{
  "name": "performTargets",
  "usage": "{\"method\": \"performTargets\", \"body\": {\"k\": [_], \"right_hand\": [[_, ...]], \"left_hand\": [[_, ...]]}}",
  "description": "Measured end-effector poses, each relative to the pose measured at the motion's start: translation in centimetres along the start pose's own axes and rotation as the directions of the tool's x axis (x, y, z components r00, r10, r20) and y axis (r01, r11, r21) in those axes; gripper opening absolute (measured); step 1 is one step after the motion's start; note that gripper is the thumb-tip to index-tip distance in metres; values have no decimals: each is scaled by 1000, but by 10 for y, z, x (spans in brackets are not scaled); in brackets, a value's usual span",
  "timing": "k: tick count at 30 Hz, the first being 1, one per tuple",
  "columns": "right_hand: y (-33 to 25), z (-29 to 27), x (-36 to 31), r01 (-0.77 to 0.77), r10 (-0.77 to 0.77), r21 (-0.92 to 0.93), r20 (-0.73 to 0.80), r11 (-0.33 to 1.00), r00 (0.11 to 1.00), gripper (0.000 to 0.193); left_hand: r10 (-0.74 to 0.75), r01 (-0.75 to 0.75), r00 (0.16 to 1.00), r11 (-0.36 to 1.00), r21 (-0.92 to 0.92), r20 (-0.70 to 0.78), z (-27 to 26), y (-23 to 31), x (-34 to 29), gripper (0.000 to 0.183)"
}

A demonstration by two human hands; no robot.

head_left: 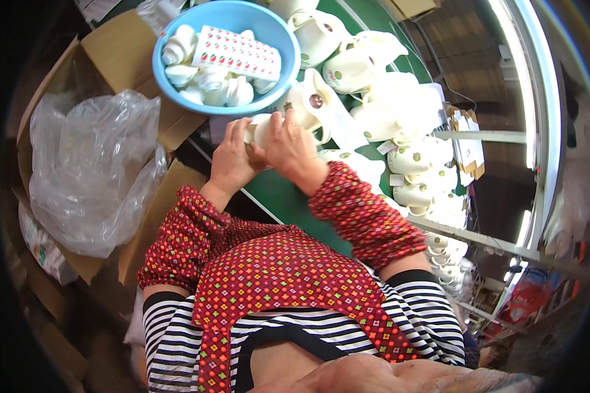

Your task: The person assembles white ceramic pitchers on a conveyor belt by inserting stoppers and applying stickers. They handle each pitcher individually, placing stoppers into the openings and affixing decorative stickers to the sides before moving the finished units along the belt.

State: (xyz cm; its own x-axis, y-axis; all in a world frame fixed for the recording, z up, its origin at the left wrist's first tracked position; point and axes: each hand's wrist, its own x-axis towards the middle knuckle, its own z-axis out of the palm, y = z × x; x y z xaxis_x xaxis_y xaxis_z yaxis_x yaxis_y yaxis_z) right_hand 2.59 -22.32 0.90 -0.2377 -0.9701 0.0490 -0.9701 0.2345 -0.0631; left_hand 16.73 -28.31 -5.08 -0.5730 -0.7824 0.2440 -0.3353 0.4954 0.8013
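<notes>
My left hand (234,159) and my right hand (291,145) come together over the near edge of the green table. Their fingers are closed around a small white plastic part (258,126), whose exact kind is mostly hidden. Just beyond it stands a light blue basin (227,111) holding several white plastic pieces (240,91) with rounded, stepped shapes. A sheet of red-and-green stickers (237,54) lies on top of those pieces. Close to my right hand, a cream-white jug (299,98) with a handle and a round brown spot lies on its side.
Several more white jugs (410,114) crowd the green table (297,208) along its right side. To my left is an open cardboard box (121,62) with a transparent plastic bag (88,177) in it. Papers (467,147) hang beyond the jugs, near a metal rail (491,239).
</notes>
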Motion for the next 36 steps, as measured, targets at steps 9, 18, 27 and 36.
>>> {"method": "performTargets", "body": {"k": [9, 18, 27, 36], "right_hand": [[0, 35, 10, -71, 80, 108, -76, 992, 994, 70], [-9, 38, -42, -17, 136, 456, -231, 890, 963, 73], [40, 84, -203, -502, 709, 858, 287, 109, 644, 80], [45, 65, -180, -146, 542, 863, 427, -484, 724, 29]], "left_hand": [[-44, 48, 997, 998, 50, -69, 25, -16, -7, 87], [175, -138, 974, 961, 238, -141, 30, -68, -15, 88], [-313, 678, 730, 219, -702, 608, 33, 16, -31, 56], [-523, 558, 697, -34, -829, 491, 75, 27, 37, 38]]}}
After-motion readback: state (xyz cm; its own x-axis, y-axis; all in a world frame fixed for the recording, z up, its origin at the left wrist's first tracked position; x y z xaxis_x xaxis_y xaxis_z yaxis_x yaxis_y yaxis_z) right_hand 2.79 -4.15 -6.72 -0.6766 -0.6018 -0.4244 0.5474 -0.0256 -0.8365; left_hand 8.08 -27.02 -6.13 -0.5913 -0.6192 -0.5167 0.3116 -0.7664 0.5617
